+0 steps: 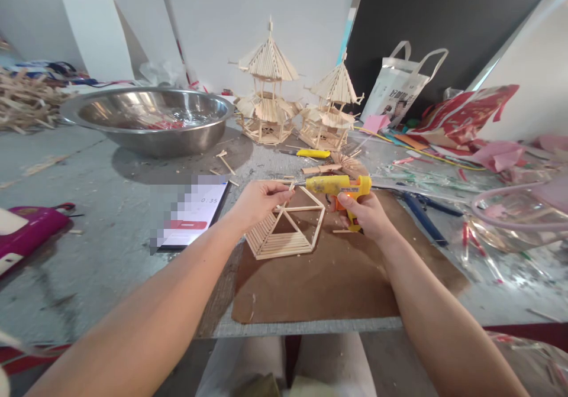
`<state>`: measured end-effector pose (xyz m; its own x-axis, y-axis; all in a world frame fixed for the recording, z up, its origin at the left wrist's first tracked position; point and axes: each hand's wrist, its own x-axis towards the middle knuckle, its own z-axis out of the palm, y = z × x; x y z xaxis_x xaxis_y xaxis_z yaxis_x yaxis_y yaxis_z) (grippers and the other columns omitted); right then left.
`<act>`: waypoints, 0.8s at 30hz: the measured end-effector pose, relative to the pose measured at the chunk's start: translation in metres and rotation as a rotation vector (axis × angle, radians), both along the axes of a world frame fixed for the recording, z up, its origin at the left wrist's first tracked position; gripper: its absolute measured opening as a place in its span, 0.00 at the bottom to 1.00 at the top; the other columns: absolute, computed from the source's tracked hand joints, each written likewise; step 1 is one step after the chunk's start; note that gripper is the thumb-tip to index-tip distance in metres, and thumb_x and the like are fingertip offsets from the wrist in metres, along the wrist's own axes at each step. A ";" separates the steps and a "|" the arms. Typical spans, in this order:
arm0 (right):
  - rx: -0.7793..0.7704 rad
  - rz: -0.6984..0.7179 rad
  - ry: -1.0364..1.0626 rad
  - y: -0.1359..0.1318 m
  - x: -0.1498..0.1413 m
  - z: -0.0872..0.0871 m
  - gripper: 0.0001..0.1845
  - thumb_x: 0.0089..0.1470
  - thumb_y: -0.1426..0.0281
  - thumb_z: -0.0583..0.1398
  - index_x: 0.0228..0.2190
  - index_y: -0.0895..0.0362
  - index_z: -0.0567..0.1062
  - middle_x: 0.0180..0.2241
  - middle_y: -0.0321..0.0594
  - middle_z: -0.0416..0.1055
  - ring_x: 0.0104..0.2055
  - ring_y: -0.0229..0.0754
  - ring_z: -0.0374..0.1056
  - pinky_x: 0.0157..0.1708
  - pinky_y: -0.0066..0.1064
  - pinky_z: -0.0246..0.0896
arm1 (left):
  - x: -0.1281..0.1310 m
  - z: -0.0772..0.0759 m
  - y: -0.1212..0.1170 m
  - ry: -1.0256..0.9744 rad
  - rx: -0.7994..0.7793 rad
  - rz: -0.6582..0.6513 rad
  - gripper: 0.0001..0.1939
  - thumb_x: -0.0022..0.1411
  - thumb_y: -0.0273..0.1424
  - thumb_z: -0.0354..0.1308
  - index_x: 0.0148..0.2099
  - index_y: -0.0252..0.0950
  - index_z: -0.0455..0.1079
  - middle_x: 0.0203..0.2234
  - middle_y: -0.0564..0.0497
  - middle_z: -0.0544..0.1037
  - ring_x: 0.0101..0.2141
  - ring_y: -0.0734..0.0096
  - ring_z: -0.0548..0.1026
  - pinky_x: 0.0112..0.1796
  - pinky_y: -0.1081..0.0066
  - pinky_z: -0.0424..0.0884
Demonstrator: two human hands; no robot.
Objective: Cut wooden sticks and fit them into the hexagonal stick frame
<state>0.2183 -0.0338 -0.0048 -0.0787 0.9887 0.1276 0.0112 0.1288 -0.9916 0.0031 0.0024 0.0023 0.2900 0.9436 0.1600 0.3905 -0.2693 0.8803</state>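
Note:
My left hand [260,202] is closed in a pinch on a small wooden stick [291,188], held up at the nozzle of a yellow and orange glue gun [339,187]. My right hand [366,213] is wrapped round the gun's orange handle, nozzle pointing left. Just below them a half-built hexagonal roof frame of wooden sticks [286,231] lies on a brown sheet [337,278] at the table's front edge.
Two finished stick pavilions [268,89] [331,110] stand at the back. A large steel bowl [148,119] sits back left, a phone [193,213] left of the frame. Blue-handled pliers [423,216], plastic wrappers, a white bag [399,86] and coloured paper crowd the right.

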 end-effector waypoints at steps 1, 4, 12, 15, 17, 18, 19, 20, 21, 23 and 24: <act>0.001 0.004 -0.001 0.000 0.000 0.000 0.18 0.38 0.55 0.61 0.22 0.58 0.69 0.18 0.34 0.68 0.11 0.29 0.55 0.10 0.24 0.51 | 0.000 0.000 0.000 0.008 0.005 0.002 0.11 0.50 0.37 0.55 0.30 0.36 0.74 0.13 0.58 0.64 0.18 0.80 0.58 0.23 0.77 0.55; 0.000 0.013 -0.003 0.000 0.000 -0.001 0.18 0.39 0.55 0.61 0.22 0.58 0.69 0.18 0.33 0.67 0.11 0.29 0.55 0.09 0.23 0.50 | 0.000 0.001 0.000 0.031 0.021 0.005 0.10 0.50 0.36 0.55 0.30 0.36 0.74 0.14 0.57 0.65 0.19 0.79 0.59 0.23 0.76 0.56; 0.006 0.008 -0.023 0.000 0.001 0.001 0.18 0.39 0.55 0.61 0.22 0.58 0.69 0.17 0.33 0.67 0.11 0.30 0.56 0.09 0.24 0.51 | 0.000 0.001 0.001 0.056 0.034 -0.009 0.11 0.50 0.37 0.55 0.30 0.36 0.74 0.21 0.54 0.73 0.23 0.77 0.65 0.27 0.76 0.59; 0.002 -0.002 -0.025 0.000 0.001 0.000 0.18 0.39 0.55 0.61 0.21 0.58 0.69 0.17 0.33 0.67 0.11 0.29 0.56 0.10 0.23 0.51 | 0.000 0.001 0.001 0.066 0.038 -0.018 0.12 0.50 0.37 0.55 0.30 0.35 0.74 0.21 0.54 0.73 0.23 0.77 0.65 0.27 0.76 0.59; 0.000 -0.007 -0.027 0.000 0.001 0.000 0.18 0.39 0.55 0.61 0.21 0.59 0.69 0.17 0.33 0.66 0.11 0.29 0.56 0.10 0.23 0.51 | 0.000 0.001 0.001 0.072 0.042 -0.020 0.12 0.50 0.38 0.54 0.29 0.34 0.74 0.21 0.54 0.73 0.23 0.77 0.65 0.27 0.75 0.59; -0.002 -0.011 -0.031 0.000 0.001 0.000 0.19 0.39 0.55 0.61 0.21 0.59 0.69 0.17 0.33 0.66 0.12 0.29 0.56 0.10 0.23 0.51 | 0.000 0.001 0.001 0.076 0.044 -0.021 0.13 0.50 0.38 0.54 0.29 0.34 0.73 0.21 0.54 0.73 0.23 0.77 0.65 0.27 0.75 0.59; -0.004 -0.014 -0.035 0.000 0.001 0.000 0.19 0.38 0.54 0.61 0.21 0.59 0.69 0.17 0.33 0.66 0.12 0.29 0.56 0.09 0.23 0.51 | 0.000 0.001 0.001 0.080 0.046 -0.022 0.13 0.50 0.38 0.54 0.29 0.34 0.73 0.21 0.54 0.73 0.23 0.77 0.65 0.28 0.75 0.59; -0.004 -0.015 -0.038 0.000 0.001 0.000 0.19 0.38 0.54 0.61 0.21 0.59 0.69 0.17 0.33 0.66 0.12 0.29 0.56 0.09 0.23 0.51 | 0.000 0.001 0.002 0.085 0.048 -0.025 0.13 0.50 0.38 0.54 0.29 0.34 0.73 0.21 0.54 0.73 0.23 0.77 0.65 0.28 0.75 0.59; -0.005 -0.015 -0.040 0.001 0.001 0.000 0.19 0.38 0.54 0.61 0.22 0.59 0.69 0.16 0.33 0.65 0.12 0.29 0.56 0.09 0.23 0.51 | 0.000 0.001 0.002 0.090 0.051 -0.029 0.13 0.50 0.38 0.54 0.29 0.34 0.73 0.21 0.54 0.73 0.23 0.77 0.65 0.28 0.75 0.59; -0.004 -0.009 -0.038 0.001 0.001 0.000 0.19 0.38 0.54 0.61 0.22 0.59 0.68 0.17 0.33 0.65 0.12 0.29 0.56 0.09 0.23 0.51 | 0.000 0.002 0.002 0.093 0.060 -0.032 0.14 0.50 0.39 0.54 0.30 0.34 0.73 0.21 0.54 0.73 0.23 0.77 0.65 0.28 0.75 0.60; -0.004 -0.007 -0.036 0.001 0.001 0.001 0.19 0.39 0.54 0.61 0.22 0.59 0.68 0.17 0.33 0.65 0.12 0.29 0.56 0.09 0.23 0.51 | 0.000 0.002 0.002 0.094 0.064 -0.032 0.13 0.50 0.38 0.54 0.30 0.34 0.73 0.22 0.54 0.73 0.23 0.77 0.65 0.28 0.75 0.60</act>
<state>0.2196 -0.0331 -0.0043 -0.0764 0.9897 0.1212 0.0478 0.1250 -0.9910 0.0028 0.0040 0.0046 0.3359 0.9225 0.1900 0.4608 -0.3369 0.8211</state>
